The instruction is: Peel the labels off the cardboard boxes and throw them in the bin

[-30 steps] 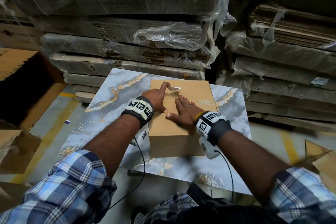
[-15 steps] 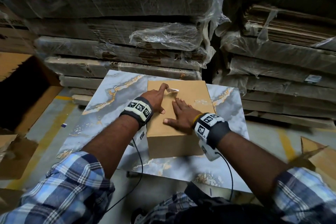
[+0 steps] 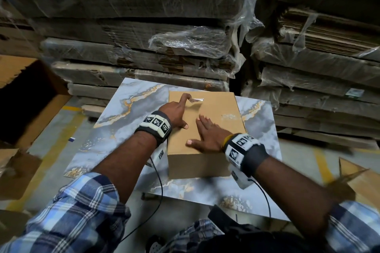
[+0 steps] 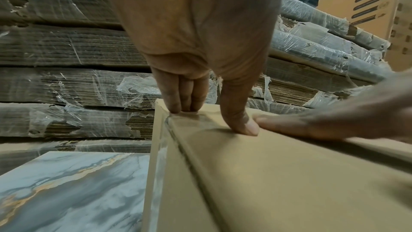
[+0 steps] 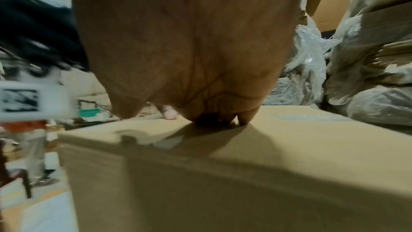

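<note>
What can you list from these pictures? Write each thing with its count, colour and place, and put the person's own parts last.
Brown cardboard box: one, tan, on the tile.
Small torn label: one, whitish, far end of the box top, partly lifted.
Marble-patterned tile: one, grey with gold veins, under the box.
Plastic-wrapped stacks of flattened cardboard: several, grey-brown, behind the tile.
Open cardboard carton: one, brown, far left.
Left hand: forefinger at the label, thumb on the box.
Right hand: flat on the box top.
</note>
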Available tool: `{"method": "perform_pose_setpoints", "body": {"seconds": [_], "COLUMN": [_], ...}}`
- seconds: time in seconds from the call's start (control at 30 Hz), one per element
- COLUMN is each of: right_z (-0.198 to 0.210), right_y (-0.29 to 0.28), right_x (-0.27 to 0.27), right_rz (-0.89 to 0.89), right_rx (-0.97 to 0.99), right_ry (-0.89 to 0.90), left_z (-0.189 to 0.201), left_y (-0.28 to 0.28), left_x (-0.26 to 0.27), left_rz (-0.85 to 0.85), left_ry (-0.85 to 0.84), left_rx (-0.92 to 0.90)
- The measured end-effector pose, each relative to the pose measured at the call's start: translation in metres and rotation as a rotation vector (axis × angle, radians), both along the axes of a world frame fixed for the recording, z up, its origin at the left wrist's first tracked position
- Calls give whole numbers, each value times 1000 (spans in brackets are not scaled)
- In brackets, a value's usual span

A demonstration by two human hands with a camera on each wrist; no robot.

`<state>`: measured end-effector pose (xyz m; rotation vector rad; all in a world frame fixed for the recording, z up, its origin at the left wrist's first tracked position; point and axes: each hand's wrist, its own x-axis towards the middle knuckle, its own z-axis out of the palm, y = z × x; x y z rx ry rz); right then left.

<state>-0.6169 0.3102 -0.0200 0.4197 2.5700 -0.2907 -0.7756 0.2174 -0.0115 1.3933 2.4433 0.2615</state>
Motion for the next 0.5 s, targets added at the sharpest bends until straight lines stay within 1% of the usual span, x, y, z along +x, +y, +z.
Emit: {"method": "perform_pose_setpoints", "body": {"seconds": [0.07,0.13,0.27,0.33,0.4,0.5], "right_z": [-1,1,2,-1,-4,-8], "right_y": [-4,1,15,15,5,-6], "right_x": [17,18,-18,-27,-15,15], "right_rz": [48,68,-21,-47,-16,81], "right_rx": [-14,-8,41,60,36,-8], "right_ry": [-26,-29,7,28,30,9], "left_z": [-1,-1,2,2,2,0], "left_y": [0,0,2,3,2,2], "left_x": [-1,-2,-1,-1,-1,-2], "left_rz": [-3,-2,-14,-11,-9,-8], "left_ry": [11,7,16,19,16,15], "left_rx": [4,-1,-26,-25,-34,-23]}}
